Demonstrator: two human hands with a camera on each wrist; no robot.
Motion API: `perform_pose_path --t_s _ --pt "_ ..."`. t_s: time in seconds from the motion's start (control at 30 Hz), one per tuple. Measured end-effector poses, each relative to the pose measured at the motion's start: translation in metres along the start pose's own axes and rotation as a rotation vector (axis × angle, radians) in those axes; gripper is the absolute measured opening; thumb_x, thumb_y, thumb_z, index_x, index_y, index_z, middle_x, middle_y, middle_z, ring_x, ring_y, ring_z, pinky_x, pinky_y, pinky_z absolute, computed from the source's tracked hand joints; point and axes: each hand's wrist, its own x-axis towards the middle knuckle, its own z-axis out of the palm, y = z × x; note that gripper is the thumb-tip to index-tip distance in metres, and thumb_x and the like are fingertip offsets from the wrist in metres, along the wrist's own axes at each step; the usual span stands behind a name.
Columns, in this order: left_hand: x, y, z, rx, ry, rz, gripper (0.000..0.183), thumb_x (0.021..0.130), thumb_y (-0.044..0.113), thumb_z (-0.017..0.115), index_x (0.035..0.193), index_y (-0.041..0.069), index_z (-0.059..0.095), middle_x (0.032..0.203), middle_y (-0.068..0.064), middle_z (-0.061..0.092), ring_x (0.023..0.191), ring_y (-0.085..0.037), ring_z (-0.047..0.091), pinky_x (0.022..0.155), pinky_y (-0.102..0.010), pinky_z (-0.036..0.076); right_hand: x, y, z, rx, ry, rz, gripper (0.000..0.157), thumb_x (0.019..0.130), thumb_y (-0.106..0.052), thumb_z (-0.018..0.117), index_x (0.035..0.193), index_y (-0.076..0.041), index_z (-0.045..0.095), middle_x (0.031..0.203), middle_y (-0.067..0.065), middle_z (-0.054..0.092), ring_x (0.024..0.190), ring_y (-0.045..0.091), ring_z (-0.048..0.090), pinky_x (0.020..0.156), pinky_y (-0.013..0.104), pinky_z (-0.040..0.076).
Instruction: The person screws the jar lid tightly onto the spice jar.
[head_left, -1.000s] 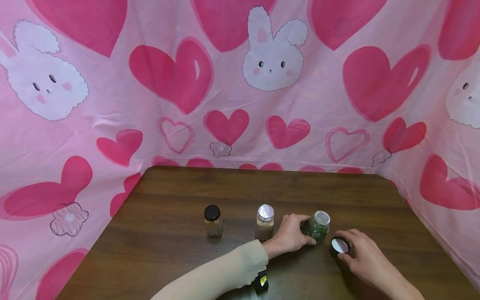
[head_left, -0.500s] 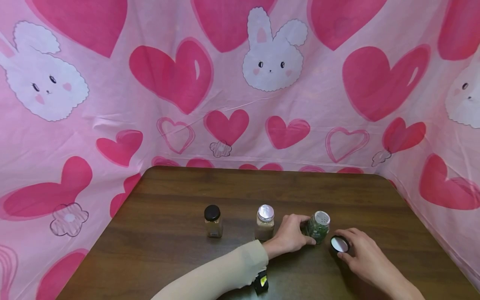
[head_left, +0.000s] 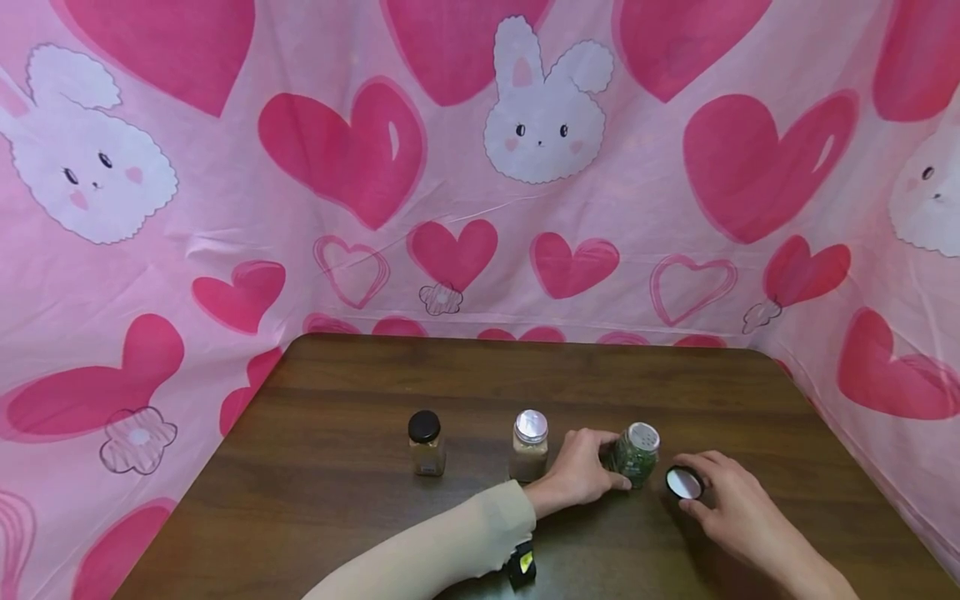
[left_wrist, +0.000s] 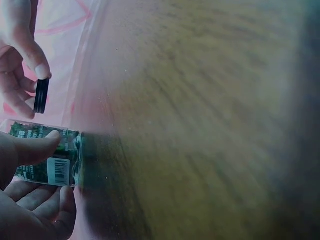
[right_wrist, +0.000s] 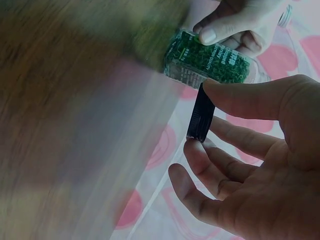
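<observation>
My left hand (head_left: 583,467) grips a clear jar of chopped green herb (head_left: 636,457) around its side. The jar stands upright on the table with a perforated shaker top showing. My right hand (head_left: 731,504) pinches a black screw lid (head_left: 684,482) between thumb and fingers, just right of the jar, its pale inner face turned up toward the head camera. In the right wrist view the black lid (right_wrist: 201,114) is seen edge-on, apart from the herb jar (right_wrist: 207,60). A barcode label faces the left wrist camera on the jar (left_wrist: 47,155).
Left of the herb jar stands a jar of beige powder (head_left: 529,450) with a silvery top, close by my left wrist. Farther left is a black-capped spice jar (head_left: 427,446). The brown wooden table (head_left: 337,533) meets a pink heart-print cloth (head_left: 555,208) behind.
My right hand has shifted slightly to the right with the black lid, a little farther from the herb jar. The left hand and the jar have stayed in place.
</observation>
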Motion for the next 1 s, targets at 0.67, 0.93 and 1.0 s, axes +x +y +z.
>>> perform_pose_path --t_s 0.67,0.93,1.0 --pt "-0.001 -0.001 0.001 -0.005 0.021 0.002 0.056 0.072 0.010 0.099 0.124 0.011 0.078 0.109 0.008 0.077 0.101 0.002 0.065 0.089 -0.018 0.050 0.006 0.000 -0.005 0.002 0.007 -0.020 0.051 0.064 0.003 0.095 0.110 0.000 0.074 0.101 0.005 0.069 0.088 0.024 0.065 0.072 0.044 0.054" --pt "-0.001 -0.002 0.001 -0.004 0.022 0.012 0.056 0.072 0.011 0.100 0.123 0.011 0.078 0.110 0.009 0.077 0.101 0.002 0.064 0.088 -0.017 0.050 0.009 -0.003 -0.006 -0.014 0.045 -0.054 0.053 0.062 0.002 0.097 0.110 0.000 0.074 0.100 0.003 0.069 0.085 0.024 0.065 0.071 0.044 0.053" --pt "0.000 -0.003 0.001 -0.003 0.021 0.014 0.056 0.072 0.011 0.100 0.123 0.011 0.079 0.110 0.009 0.077 0.101 0.002 0.064 0.088 -0.017 0.049 0.011 -0.004 -0.007 -0.007 0.021 -0.033 0.052 0.064 0.001 0.097 0.111 0.001 0.074 0.101 0.005 0.069 0.087 0.025 0.066 0.072 0.045 0.054"
